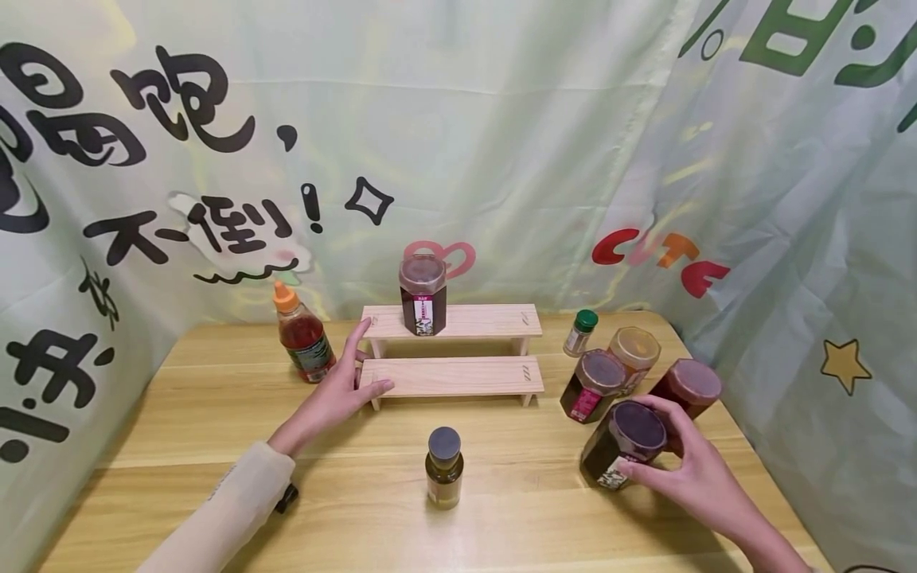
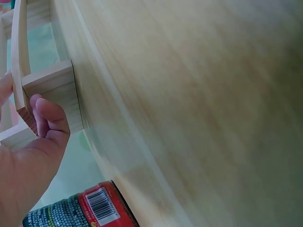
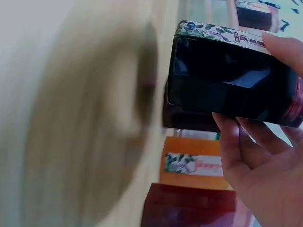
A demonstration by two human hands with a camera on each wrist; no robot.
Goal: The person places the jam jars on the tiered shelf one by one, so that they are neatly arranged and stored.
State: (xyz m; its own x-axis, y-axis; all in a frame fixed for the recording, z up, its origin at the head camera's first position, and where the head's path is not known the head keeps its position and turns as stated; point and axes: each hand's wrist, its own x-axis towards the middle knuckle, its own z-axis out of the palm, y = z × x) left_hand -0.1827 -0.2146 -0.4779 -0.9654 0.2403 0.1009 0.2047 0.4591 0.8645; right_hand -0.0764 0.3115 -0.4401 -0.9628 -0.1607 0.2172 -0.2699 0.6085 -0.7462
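Note:
My left hand (image 1: 344, 390) grips the left end of a two-tier wooden display rack (image 1: 451, 377); in the left wrist view its fingers (image 2: 52, 116) curl at the end of a board. A hexagonal jar with dark contents and a pink label (image 1: 424, 306) stands on the upper tier. At the right, my right hand (image 1: 688, 469) holds another dark hexagonal jar (image 1: 622, 446) between thumb and fingers, its base raised over the tabletop in the right wrist view. Behind it stand a dark jar with a magenta label (image 1: 589, 390), an amber jar (image 1: 634, 358) and a reddish jar (image 1: 684, 387).
A squeeze bottle with an orange cap (image 1: 306, 338) stands left of the rack, close to my left hand. A small dark-capped bottle (image 1: 444, 469) stands in front of the rack. Behind the jars is a small green-capped bottle (image 1: 579, 334). Printed curtains (image 1: 501, 159) border the wooden table (image 1: 358, 509).

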